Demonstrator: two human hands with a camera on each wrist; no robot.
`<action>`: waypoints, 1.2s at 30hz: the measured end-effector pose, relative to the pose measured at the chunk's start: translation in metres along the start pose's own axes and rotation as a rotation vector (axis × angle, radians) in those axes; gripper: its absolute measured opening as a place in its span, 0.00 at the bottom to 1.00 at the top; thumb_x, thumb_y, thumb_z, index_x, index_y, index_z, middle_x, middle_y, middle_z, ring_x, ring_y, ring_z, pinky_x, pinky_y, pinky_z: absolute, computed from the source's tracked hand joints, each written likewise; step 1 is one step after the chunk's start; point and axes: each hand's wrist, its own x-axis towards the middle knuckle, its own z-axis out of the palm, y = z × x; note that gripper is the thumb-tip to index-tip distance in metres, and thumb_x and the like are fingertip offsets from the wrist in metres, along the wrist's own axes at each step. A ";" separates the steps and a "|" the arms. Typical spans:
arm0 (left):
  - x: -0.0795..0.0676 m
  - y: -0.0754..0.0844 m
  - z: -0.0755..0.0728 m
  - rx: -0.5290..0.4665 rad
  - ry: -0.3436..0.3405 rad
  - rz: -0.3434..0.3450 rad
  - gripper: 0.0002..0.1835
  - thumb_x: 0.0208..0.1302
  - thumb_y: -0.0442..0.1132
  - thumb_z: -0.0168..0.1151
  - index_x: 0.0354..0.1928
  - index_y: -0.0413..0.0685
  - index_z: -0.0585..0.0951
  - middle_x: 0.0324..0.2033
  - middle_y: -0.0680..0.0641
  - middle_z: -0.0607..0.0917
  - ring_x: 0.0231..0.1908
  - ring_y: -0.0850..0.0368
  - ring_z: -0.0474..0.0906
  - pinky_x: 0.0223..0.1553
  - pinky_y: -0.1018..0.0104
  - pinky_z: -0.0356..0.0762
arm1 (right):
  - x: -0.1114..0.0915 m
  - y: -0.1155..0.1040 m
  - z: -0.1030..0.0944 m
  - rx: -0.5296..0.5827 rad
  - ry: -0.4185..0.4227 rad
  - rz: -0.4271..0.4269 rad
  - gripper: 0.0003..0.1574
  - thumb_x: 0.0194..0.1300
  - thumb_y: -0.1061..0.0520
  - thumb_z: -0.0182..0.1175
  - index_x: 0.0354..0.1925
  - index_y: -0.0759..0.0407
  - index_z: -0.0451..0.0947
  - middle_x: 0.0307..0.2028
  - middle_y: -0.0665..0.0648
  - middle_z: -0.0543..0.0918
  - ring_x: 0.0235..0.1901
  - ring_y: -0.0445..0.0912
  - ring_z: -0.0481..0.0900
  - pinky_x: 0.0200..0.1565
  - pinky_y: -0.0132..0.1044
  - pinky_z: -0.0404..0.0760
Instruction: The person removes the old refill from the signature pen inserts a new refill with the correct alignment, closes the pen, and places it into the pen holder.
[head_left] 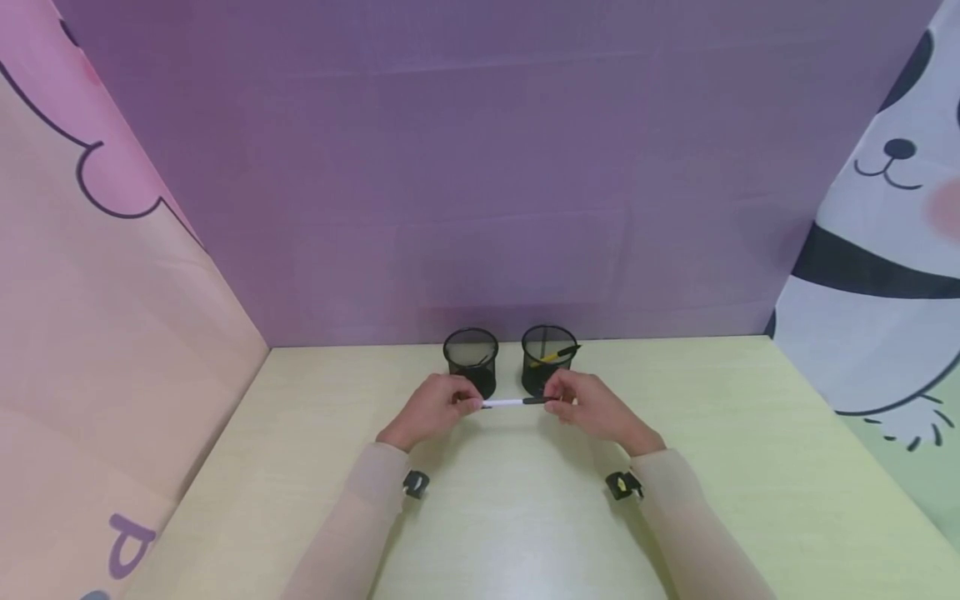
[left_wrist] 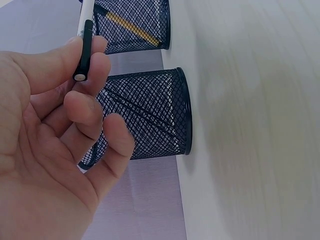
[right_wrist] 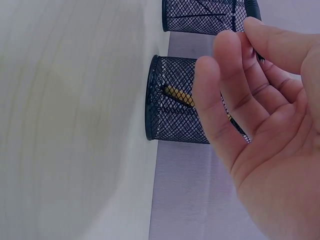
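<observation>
A white pen [head_left: 504, 403] with a black grip and black clip is held level between both hands, in front of two black mesh pen holders. My left hand [head_left: 438, 407] pinches its clip end between thumb and fingertips; the left wrist view shows the clip [left_wrist: 85, 52] and the rounded end. At the other end, my right hand [head_left: 588, 406] pinches the black grip, and the point [right_wrist: 261, 60] shows beneath the thumb in the right wrist view. Behind the left hand is the left pen holder [head_left: 487, 381], behind the right hand the right pen holder [head_left: 532, 377].
A yellow and black pen [head_left: 553, 356] leans in the right holder. Thin dark sticks [head_left: 482, 361] show inside the left one. Both holders stand at the back of the pale table [head_left: 510, 517], against a purple cloth wall [head_left: 495, 183]. Printed side panels [head_left: 862, 350] flank the table.
</observation>
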 end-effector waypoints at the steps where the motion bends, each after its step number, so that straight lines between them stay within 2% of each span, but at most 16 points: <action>1: 0.000 0.000 0.000 0.000 0.000 -0.001 0.03 0.64 0.38 0.65 0.36 0.51 0.86 0.28 0.59 0.82 0.29 0.61 0.73 0.33 0.64 0.73 | 0.000 0.000 0.000 0.001 0.001 0.000 0.06 0.65 0.62 0.63 0.39 0.56 0.74 0.30 0.55 0.80 0.27 0.46 0.78 0.30 0.38 0.79; 11: -0.001 0.003 -0.003 -0.005 0.003 -0.003 0.03 0.64 0.37 0.65 0.35 0.51 0.86 0.27 0.59 0.81 0.28 0.61 0.73 0.32 0.65 0.73 | 0.000 -0.002 0.000 -0.007 0.007 -0.006 0.08 0.65 0.62 0.64 0.41 0.56 0.75 0.29 0.51 0.79 0.27 0.45 0.78 0.29 0.38 0.79; 16: -0.001 0.003 -0.003 0.000 0.004 -0.003 0.03 0.64 0.38 0.65 0.35 0.51 0.86 0.27 0.59 0.81 0.28 0.62 0.73 0.33 0.65 0.73 | 0.000 -0.001 -0.001 -0.019 0.015 0.022 0.08 0.65 0.57 0.64 0.42 0.55 0.76 0.30 0.51 0.79 0.30 0.46 0.77 0.31 0.38 0.78; 20: -0.002 0.003 -0.003 -0.006 0.004 0.000 0.03 0.64 0.38 0.65 0.36 0.51 0.86 0.27 0.59 0.81 0.28 0.62 0.73 0.33 0.65 0.73 | -0.001 0.000 -0.001 0.005 0.008 0.054 0.11 0.68 0.50 0.61 0.41 0.56 0.79 0.31 0.56 0.81 0.29 0.46 0.77 0.31 0.38 0.78; 23: -0.001 0.003 -0.003 -0.015 0.002 0.000 0.03 0.64 0.38 0.65 0.36 0.51 0.86 0.27 0.59 0.81 0.28 0.61 0.73 0.33 0.65 0.73 | -0.001 0.001 -0.002 0.033 -0.003 0.062 0.17 0.71 0.47 0.57 0.41 0.61 0.79 0.28 0.58 0.80 0.25 0.46 0.75 0.27 0.38 0.77; 25: -0.001 0.003 -0.003 -0.020 0.002 0.003 0.03 0.64 0.38 0.65 0.36 0.51 0.86 0.27 0.59 0.81 0.28 0.61 0.73 0.32 0.65 0.73 | -0.001 0.002 -0.003 0.043 -0.007 0.059 0.21 0.73 0.47 0.54 0.39 0.64 0.78 0.24 0.56 0.78 0.22 0.45 0.73 0.25 0.38 0.74; 29: -0.001 0.003 -0.003 -0.024 0.003 0.009 0.03 0.64 0.38 0.65 0.36 0.51 0.86 0.27 0.59 0.81 0.28 0.62 0.73 0.33 0.65 0.73 | -0.001 0.002 -0.003 0.032 -0.007 0.045 0.23 0.75 0.47 0.50 0.36 0.65 0.79 0.20 0.52 0.76 0.20 0.44 0.71 0.25 0.37 0.73; 36: -0.001 0.003 -0.003 -0.034 0.004 0.014 0.02 0.64 0.38 0.65 0.36 0.51 0.86 0.26 0.60 0.81 0.28 0.62 0.73 0.33 0.65 0.73 | 0.000 0.003 -0.002 0.035 -0.018 0.018 0.25 0.76 0.48 0.49 0.33 0.66 0.80 0.19 0.52 0.77 0.20 0.43 0.73 0.25 0.36 0.74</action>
